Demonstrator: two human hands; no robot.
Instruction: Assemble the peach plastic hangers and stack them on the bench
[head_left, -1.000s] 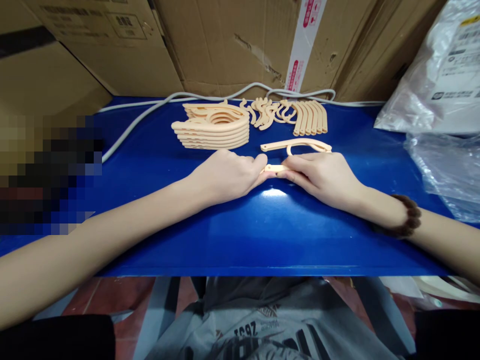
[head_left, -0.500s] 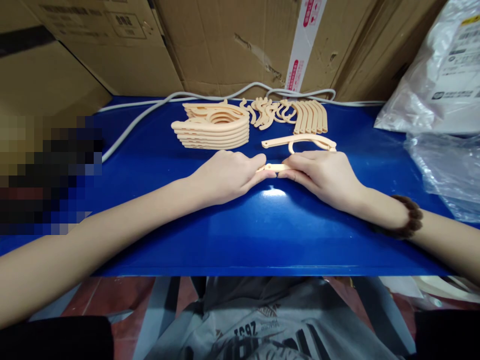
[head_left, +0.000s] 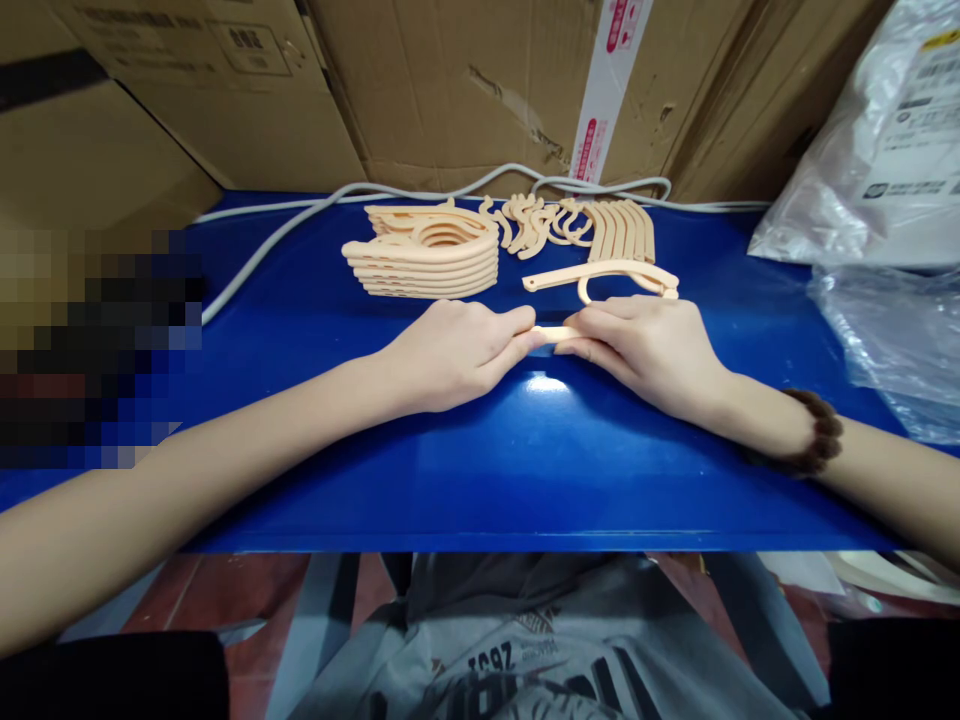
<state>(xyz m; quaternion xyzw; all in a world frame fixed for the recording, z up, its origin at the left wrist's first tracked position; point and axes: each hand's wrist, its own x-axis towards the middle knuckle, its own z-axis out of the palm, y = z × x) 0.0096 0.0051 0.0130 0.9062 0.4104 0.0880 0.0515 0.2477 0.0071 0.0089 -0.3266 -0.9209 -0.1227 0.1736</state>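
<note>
My left hand (head_left: 457,350) and my right hand (head_left: 649,345) pinch one cream plastic folding hanger (head_left: 556,333) between thumbs and fingers, over the middle of the blue table. A short length of it shows between the hands; my left fingers cover its joint end. Beyond my right hand a long curved arm (head_left: 592,274) of cream plastic sticks out, with a curved hook part below it. Whether this arm belongs to the held hanger I cannot tell, since my right hand hides the lower part. A brown fuzzy band (head_left: 814,432) circles my right wrist.
Folded cream hangers stand in a stack (head_left: 424,265) behind my left hand. Loose hooks (head_left: 529,225) and a row of hanger arms (head_left: 622,230) lie farther back. A white cable (head_left: 360,190) runs before cardboard boxes (head_left: 465,90). Clear plastic bags (head_left: 892,330) lie right.
My left thumb and fingers have closed farther over the hanger's joint, covering it. The curved arm beyond my right hand has tilted up slightly on its right.
</note>
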